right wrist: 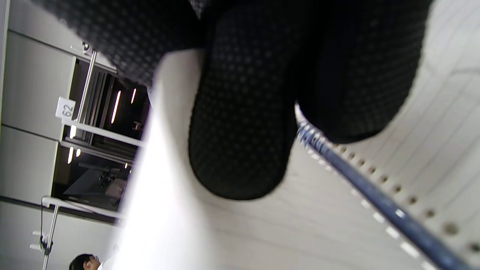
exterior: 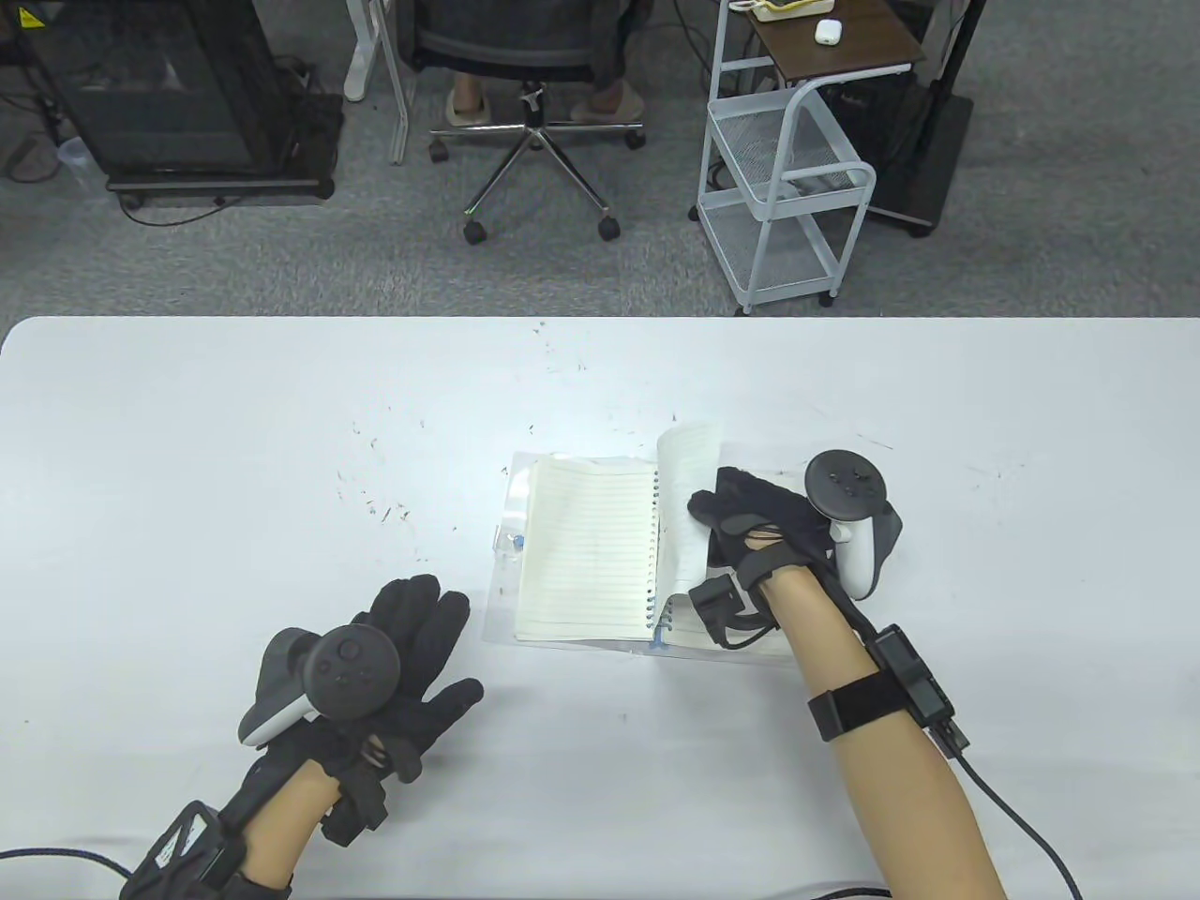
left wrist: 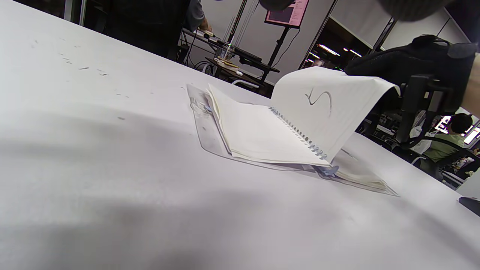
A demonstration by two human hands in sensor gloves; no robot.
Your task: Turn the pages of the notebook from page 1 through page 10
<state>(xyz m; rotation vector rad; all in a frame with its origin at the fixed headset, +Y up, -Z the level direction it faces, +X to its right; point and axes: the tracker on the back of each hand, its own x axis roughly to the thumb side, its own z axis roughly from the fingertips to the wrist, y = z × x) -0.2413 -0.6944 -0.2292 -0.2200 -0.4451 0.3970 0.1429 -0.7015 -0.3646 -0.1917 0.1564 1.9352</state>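
A spiral notebook lies open on the white table, its lined left page flat. My right hand grips one page and holds it lifted upright over the spiral binding. In the left wrist view that lifted page bears a handwritten mark like a 5. The right wrist view shows my gloved fingers against the paper, next to the spiral binding. My left hand rests flat on the table, fingers spread, left of the notebook and apart from it.
The notebook sits on a clear plastic sleeve. Small dark specks dot the table left of it. Beyond the table's far edge stand an office chair, a white wire cart and a dark cabinet.
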